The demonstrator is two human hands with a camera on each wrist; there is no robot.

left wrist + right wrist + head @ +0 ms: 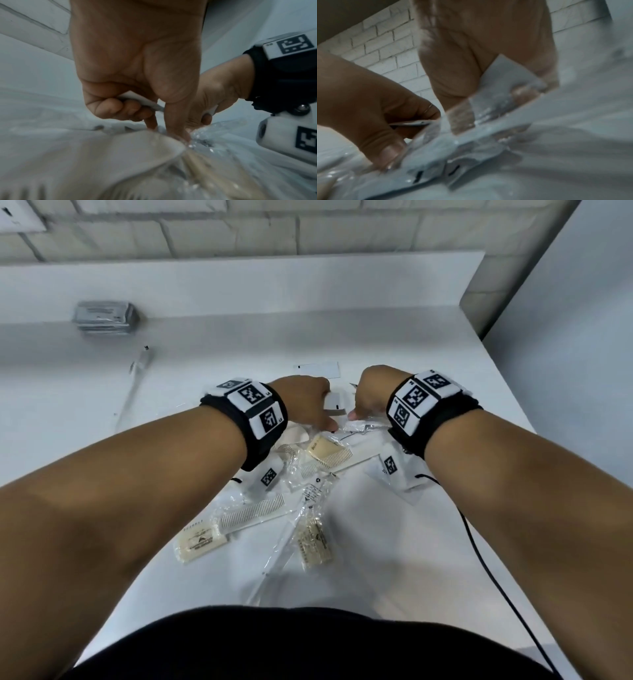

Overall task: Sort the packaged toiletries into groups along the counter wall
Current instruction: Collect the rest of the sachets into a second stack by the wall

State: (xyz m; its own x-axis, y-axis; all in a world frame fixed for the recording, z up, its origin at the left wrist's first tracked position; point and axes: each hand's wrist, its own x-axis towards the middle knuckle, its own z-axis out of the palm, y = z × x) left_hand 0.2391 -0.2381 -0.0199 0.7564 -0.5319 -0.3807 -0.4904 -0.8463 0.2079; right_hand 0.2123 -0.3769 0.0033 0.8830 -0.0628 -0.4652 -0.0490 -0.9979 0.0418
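A loose pile of packaged toiletries lies mid-counter: a white comb (251, 510), a cream comb (329, 453), two soap bars (200, 544) (313, 541) and clear wrappers. My left hand (310, 402) is at the pile's far end, its curled fingers holding a flat white sachet (142, 102) against the palm while thumb and forefinger reach down into the wrappers. Close beside it, my right hand (371, 393) holds another white sachet (503, 75) in its palm, fingertips down on a crinkled clear packet (363, 426). One more white sachet (317, 370) lies just beyond both hands.
A stack of grey packets (106, 316) sits against the back wall at the left. A wrapped toothbrush (137, 378) lies apart on the left. A black cable (479, 549) runs along the right side. A partition wall (565, 302) bounds the counter's right end.
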